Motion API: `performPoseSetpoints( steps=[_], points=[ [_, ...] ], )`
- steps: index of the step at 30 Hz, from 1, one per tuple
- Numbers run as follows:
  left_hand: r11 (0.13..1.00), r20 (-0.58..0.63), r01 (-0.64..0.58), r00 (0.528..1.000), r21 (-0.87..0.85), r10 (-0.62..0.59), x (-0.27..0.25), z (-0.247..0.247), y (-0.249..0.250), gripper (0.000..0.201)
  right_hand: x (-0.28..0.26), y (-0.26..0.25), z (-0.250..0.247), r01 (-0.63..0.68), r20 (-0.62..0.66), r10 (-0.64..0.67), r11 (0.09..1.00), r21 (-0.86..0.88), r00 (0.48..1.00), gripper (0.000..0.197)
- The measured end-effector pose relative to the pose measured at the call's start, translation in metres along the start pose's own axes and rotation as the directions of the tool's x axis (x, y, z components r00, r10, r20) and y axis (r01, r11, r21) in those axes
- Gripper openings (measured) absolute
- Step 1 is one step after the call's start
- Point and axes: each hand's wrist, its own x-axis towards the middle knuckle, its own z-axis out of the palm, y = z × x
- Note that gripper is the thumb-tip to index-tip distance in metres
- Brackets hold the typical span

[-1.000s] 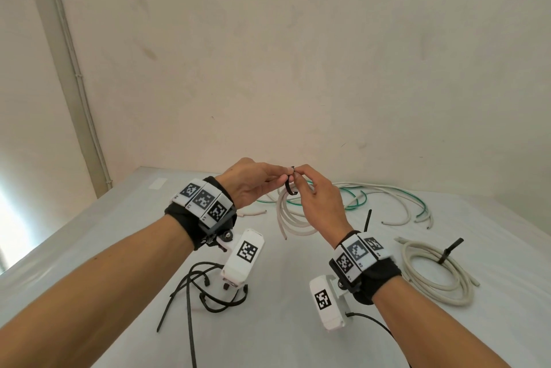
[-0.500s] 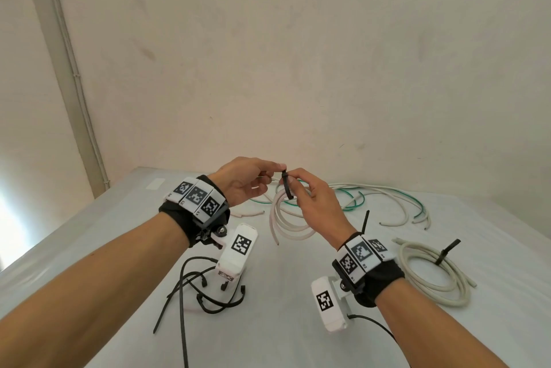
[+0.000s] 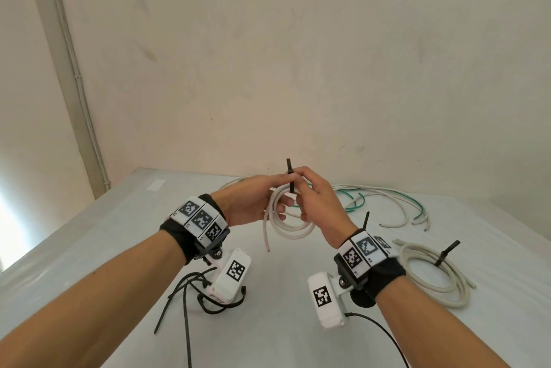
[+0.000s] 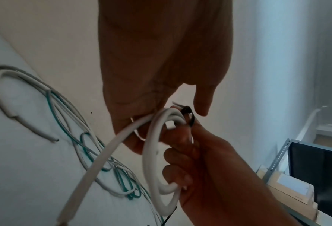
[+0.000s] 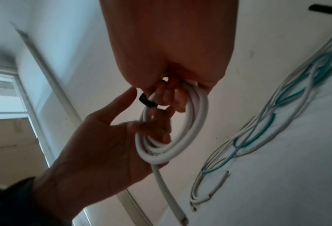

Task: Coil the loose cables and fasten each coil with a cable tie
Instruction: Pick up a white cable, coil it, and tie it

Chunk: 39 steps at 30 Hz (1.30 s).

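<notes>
Nearest to the person, a heap of spare black cable ties (image 3: 190,296) lies on the white tabletop (image 3: 119,236), under the left forearm. Beyond it, both hands are raised above the tabletop and meet around a small white cable coil (image 3: 290,218), which hangs between them without touching the surface. The left hand (image 3: 247,203) has its fingers threaded through the coil's ring, supporting the loops from the inside, with the thumb held apart; its fingers are only loosely bent. The right hand (image 3: 316,197) curls over the top of the coil, its fingers pinching the loops together beside a black cable tie (image 3: 290,177) wrapped around them. The tie's tail stands straight up above the knuckles. One free end of the white cable dangles down below the left hand.

To the right, a finished coil (image 3: 435,275) lies flat on the tabletop, its own black tie sticking up. Farther back, toward the wall (image 3: 298,54), loose white and green cables (image 3: 387,200) sprawl uncoiled across the tabletop.
</notes>
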Motion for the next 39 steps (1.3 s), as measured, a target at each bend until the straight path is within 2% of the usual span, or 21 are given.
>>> performPoseSetpoints(
  steps=[5, 7, 10, 15, 18, 22, 26, 29, 32, 35, 39],
  points=[
    [0.996, -0.018, -0.01, 1.0, -0.089, 0.009, 0.002, 0.001, 0.002, 0.035, 0.001, -0.006, -0.002, -0.199, 0.063, 0.189, 0.932, 0.303, 0.98, 0.031],
    [0.993, -0.011, 0.003, 1.0, -0.12, -0.004, 0.003, 0.001, 0.002, 0.032, 0.0, -0.004, -0.003, -0.178, 0.09, 0.157, 0.935, 0.306, 0.983, 0.032],
    [0.989, -0.007, -0.003, 1.0, -0.146, 0.002, 0.002, 0.002, 0.004, 0.027, -0.001, 0.002, -0.005, -0.135, 0.118, 0.107, 0.953, 0.271, 0.987, 0.016],
    [0.979, -0.108, -0.204, 0.973, 0.011, 0.204, 0.006, 0.004, -0.006, 0.025, 0.0, 0.004, -0.008, -0.183, 0.141, 0.137, 0.899, 0.397, 0.98, 0.018],
    [0.968, -0.142, -0.242, 0.958, 0.072, 0.25, 0.008, 0.005, -0.009, 0.021, 0.001, 0.001, -0.008, -0.234, 0.13, 0.197, 0.874, 0.425, 0.972, 0.007],
    [0.954, -0.134, -0.269, 0.949, 0.132, 0.286, 0.008, 0.007, -0.012, 0.022, 0.003, 0.0, -0.008, -0.233, 0.083, 0.218, 0.895, 0.381, 0.972, 0.026],
    [0.932, -0.109, -0.291, 0.941, 0.215, 0.319, 0.008, 0.01, -0.011, 0.028, 0.002, 0.002, -0.009, -0.187, 0.078, 0.172, 0.94, 0.284, 0.982, 0.035],
    [0.905, -0.09, -0.319, 0.93, 0.281, 0.355, 0.007, 0.013, -0.008, 0.027, -0.001, 0.001, -0.01, -0.13, 0.078, 0.117, 0.972, 0.193, 0.99, 0.033],
    [0.887, -0.092, -0.328, 0.923, 0.324, 0.375, 0.01, 0.013, -0.008, 0.026, 0.001, 0.001, -0.01, 0.036, -0.065, -0.041, 0.997, -0.068, 0.997, 0.023],
    [0.883, -0.113, -0.327, 0.917, 0.336, 0.383, 0.013, 0.011, -0.006, 0.025, 0.011, 0.0, -0.015, 0.208, -0.21, -0.27, 0.939, -0.274, 0.94, 0.009],
    [0.892, -0.117, -0.346, 0.912, 0.293, 0.392, 0.015, 0.01, 0.005, 0.027, 0.017, -0.01, -0.018, 0.325, -0.216, -0.373, 0.918, -0.228, 0.902, 0.004]
  ],
)
